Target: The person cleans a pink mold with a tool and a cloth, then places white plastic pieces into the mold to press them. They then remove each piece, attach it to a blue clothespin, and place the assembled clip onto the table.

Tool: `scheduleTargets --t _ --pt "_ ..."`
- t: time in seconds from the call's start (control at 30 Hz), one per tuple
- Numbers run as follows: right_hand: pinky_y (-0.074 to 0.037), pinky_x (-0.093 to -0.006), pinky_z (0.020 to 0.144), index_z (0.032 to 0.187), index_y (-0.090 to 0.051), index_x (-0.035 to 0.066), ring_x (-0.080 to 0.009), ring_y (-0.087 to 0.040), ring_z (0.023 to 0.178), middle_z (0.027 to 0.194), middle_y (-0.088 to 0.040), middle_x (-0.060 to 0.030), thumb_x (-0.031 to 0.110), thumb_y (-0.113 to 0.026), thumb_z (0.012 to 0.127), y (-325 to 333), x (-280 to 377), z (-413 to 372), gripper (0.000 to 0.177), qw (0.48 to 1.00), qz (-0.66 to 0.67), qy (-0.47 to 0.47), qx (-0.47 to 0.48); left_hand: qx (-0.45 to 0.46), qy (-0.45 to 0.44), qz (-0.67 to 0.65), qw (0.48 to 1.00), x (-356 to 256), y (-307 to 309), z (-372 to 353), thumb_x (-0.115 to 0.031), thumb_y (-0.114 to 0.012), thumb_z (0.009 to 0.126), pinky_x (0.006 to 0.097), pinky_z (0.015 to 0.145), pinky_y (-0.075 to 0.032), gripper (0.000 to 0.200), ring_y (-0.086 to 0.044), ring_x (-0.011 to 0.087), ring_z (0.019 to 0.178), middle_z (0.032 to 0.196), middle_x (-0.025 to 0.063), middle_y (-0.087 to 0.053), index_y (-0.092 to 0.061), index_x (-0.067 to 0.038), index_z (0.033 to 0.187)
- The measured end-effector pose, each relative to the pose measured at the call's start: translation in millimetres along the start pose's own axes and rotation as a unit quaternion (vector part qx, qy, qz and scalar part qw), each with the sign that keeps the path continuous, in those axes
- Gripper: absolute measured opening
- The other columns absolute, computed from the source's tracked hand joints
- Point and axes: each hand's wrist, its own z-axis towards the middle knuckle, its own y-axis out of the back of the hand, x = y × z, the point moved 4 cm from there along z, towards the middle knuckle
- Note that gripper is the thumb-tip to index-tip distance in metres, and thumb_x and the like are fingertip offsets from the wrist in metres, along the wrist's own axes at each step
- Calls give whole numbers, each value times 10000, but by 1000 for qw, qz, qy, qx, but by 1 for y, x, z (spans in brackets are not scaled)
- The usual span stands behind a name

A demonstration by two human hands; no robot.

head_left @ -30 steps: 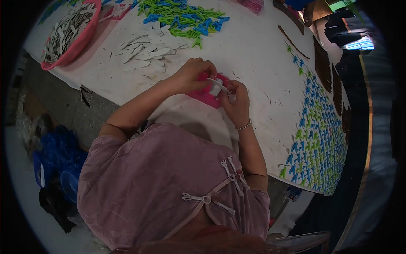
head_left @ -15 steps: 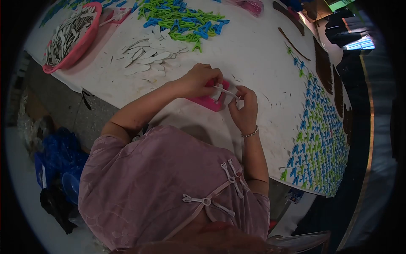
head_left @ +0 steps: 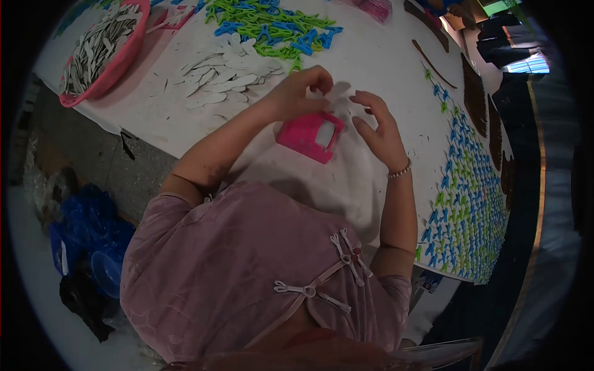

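Note:
My left hand (head_left: 306,93) is raised over the table, its fingers bent with a gap between them and the thumb; I see nothing in it. Across from it, my right hand (head_left: 382,135) has its thumb and fingers apart and appears to hold nothing. Below my left hand, and left of my right, stands a small pink plastic stand (head_left: 300,137) with a rectangular opening that shows white inside. A pile of flat, white, elongated pieces (head_left: 226,77) lies to the left of my left hand. Green and blue plastic clips (head_left: 272,31) are heaped beyond it.
A pink basin (head_left: 114,80) full of long pale pieces sits at the table's left. Blue and green clips (head_left: 467,198) spread in rows along the right side, near dark brown strips (head_left: 473,93). Blue plastic bags (head_left: 93,216) lie on the floor at left.
The white strip stretched between my hands is gone from them. Both hands have opened and moved apart, the left rising off the pink stand, the right shifting right.

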Motion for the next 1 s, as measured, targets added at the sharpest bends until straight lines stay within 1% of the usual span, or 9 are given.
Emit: scheduleTargets --t 0.27,0.37,0.43,0.47,0.53,0.67,0.73,0.83,1.0 --pt "-500 -367 837 1035 -602 34 -265 -597 1042 1212 -559 -173 121 -596 853 -98 -58 96 201 973 -126 -29 192 -59 101 -140 983 5 36 -7 -16 -703 762 244 774 -435 360 -535 86 834 900 -10 -562 -513 -84 1059" --pt "-472 -381 881 886 -633 80 -329 -590 1041 1112 -612 -177 278 -567 852 -119 -90 120 212 980 54 -131 137 -42 150 -221 963 2 37 -6 25 -672 773 240 803 -434 401 -540 72 847 918 -26 -571 -504 -84 1120" --pt "-505 -386 760 854 -633 66 -291 -643 891 884 -655 -146 291 -611 830 -78 -15 110 228 959 -234 -49 149 -48 154 -260 952 9 37 -7 28 -676 767 237 772 -442 384 -541 72 817 883 -23 -555 -503 -75 1094" --pt "-505 -386 760 854 -633 66 -291 -643 891 884 -655 -146 291 -611 830 -75 -17 106 228 959 -238 -44 149 -45 162 -302 938 12 35 -6 31 -680 761 234 741 -451 368 -542 73 787 849 -19 -539 -502 -66 1067" --pt "-511 -357 672 828 -622 58 -242 -650 749 746 -631 -147 286 -660 804 -55 -20 97 232 979 -198 -34 -40 -40 167 -320 932 11 33 -7 40 -674 759 234 741 -451 363 -543 73 789 838 -20 -532 -500 -62 1060" --pt "-509 -303 644 850 -589 36 -167 -625 699 767 -639 -107 226 -721 789 -23 -10 60 239 982 -56 -135 -119 -21 192 -345 918 7 28 -9 64 -655 744 226 720 -445 363 -528 73 767 818 -20 -513 -495 -55 1047" --pt "-489 -235 645 912 -543 19 -102 -592 707 830 -636 -70 107 -700 828 -15 -10 36 199 954 201 -90 -202 -3 189 -332 924 10 25 -10 45 -657 742 236 748 -441 371 -531 73 792 839 -23 -518 -494 -67 1057" --pt "-482 -205 673 972 -502 8 -78 -578 772 913 -619 -62 17 -664 848 -8 6 3 204 913 342 -26 -220 24 178 -273 945 7 20 -10 13 -672 728 246 778 -422 390 -510 71 806 854 -32 -504 -492 -80 1061" --pt "-481 -197 705 969 -495 8 -76 -572 797 931 -611 -70 -4 -638 859 -20 20 -16 180 916 326 -40 -229 38 157 -216 963 1 12 -12 -29 -700 704 247 792 -377 409 -445 69 788 847 -46 -479 -492 -86 1052"
